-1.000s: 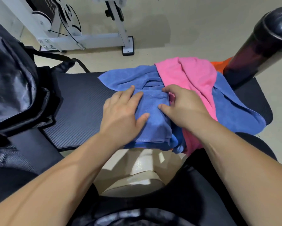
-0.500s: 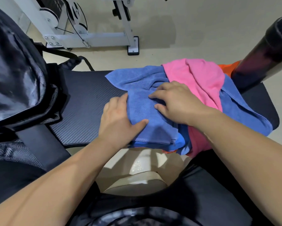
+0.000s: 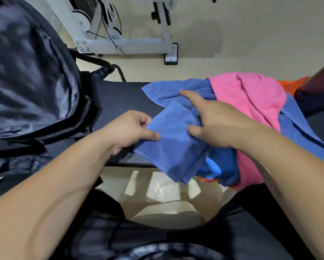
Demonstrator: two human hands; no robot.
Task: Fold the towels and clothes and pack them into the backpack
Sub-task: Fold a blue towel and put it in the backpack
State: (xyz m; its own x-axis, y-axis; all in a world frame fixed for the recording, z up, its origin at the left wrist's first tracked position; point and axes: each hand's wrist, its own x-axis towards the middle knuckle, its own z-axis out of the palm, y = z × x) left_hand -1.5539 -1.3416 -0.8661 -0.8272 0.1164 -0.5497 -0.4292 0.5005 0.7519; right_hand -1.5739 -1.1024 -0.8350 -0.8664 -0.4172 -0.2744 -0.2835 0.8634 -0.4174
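Both left hand [image 3: 128,131] and right hand [image 3: 216,124], flat before, now pinch the folded blue towel [image 3: 174,149] above the bench [image 3: 120,98].

The backpack [image 3: 26,72] runs off the left edge, blurred; the orange cloth [image 3: 300,87] lies mostly hidden beneath the pink towel [image 3: 251,98].

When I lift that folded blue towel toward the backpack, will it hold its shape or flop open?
Likely floppy: the folded blue towel sags at its near corner past the bench edge. Its layers gape there, so it may unfold unless pinched at both sides, as the left hand and right hand do now. The pile looks grippy, and it is probably light.
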